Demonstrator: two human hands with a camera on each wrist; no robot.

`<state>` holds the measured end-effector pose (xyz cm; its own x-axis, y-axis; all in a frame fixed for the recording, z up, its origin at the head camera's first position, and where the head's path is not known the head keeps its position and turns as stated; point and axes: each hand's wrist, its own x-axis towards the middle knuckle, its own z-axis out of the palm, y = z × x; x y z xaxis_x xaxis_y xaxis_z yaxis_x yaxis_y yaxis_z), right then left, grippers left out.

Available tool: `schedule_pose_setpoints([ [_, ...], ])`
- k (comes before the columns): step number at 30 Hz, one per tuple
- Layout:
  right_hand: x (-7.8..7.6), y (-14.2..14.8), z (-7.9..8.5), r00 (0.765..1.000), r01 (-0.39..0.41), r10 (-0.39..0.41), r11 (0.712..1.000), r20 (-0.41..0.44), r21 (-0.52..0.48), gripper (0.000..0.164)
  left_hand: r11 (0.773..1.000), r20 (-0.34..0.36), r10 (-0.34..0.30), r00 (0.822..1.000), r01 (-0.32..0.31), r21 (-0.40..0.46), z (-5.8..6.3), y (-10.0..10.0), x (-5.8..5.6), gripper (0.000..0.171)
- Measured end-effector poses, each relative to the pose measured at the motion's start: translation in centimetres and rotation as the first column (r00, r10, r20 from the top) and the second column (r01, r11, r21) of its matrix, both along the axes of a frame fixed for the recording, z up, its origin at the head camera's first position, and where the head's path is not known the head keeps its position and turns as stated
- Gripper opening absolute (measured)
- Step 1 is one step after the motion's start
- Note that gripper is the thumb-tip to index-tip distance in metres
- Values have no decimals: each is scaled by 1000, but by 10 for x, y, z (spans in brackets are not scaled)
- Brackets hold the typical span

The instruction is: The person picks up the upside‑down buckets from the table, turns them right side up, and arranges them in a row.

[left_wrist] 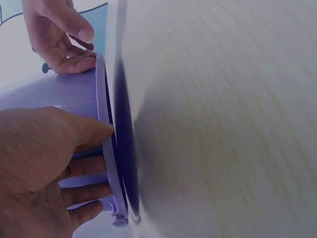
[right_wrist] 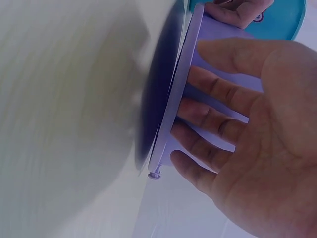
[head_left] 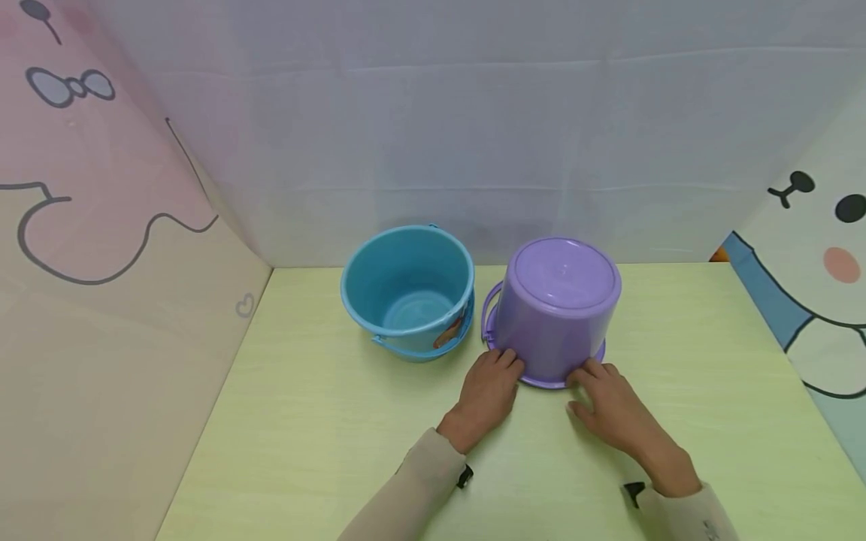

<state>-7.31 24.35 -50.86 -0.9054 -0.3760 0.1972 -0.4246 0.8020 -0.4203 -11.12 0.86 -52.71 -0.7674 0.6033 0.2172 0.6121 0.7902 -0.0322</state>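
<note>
A purple bucket [head_left: 561, 315] stands upside down on the table, base up, with its handle looped on the left side. My left hand [head_left: 492, 383] touches the front left of its rim; in the left wrist view the thumb and fingertips lie along the rim [left_wrist: 110, 163]. At the front right, my right hand [head_left: 612, 409] has its fingers extended against the rim and the wall, as the right wrist view shows. A dark band lies beside the rim on the table; whether the rim is lifted I cannot tell. The bucket's inside is hidden.
Left of the purple bucket, a light blue bucket [head_left: 409, 289] stands upright with its mouth up and handle down at the front. Behind both is a white cloth wall [head_left: 433, 135]. Printed side panels [head_left: 101, 338] flank the pale green table [head_left: 304, 451].
</note>
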Motion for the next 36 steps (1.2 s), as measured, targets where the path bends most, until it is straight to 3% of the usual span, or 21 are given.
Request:
schedule_pose_setpoints([
  [17, -3, 3, 5, 993, -12, 11, 1000, -121, -7, 37, 999, -13, -16, 1000, 16, 48, 9, 1, -2, 26],
  [27, -6, 4, 3, 967, -46, 34, 998, -252, -41, 43, 996, -4, -18, 1000, 19, 84, 13, 2, -2, 34],
  [36, -4, 3, 5, 956, -36, 18, 998, -293, -56, 46, 993, 38, -8, 999, 3, 116, 19, 2, -1, 34],
])
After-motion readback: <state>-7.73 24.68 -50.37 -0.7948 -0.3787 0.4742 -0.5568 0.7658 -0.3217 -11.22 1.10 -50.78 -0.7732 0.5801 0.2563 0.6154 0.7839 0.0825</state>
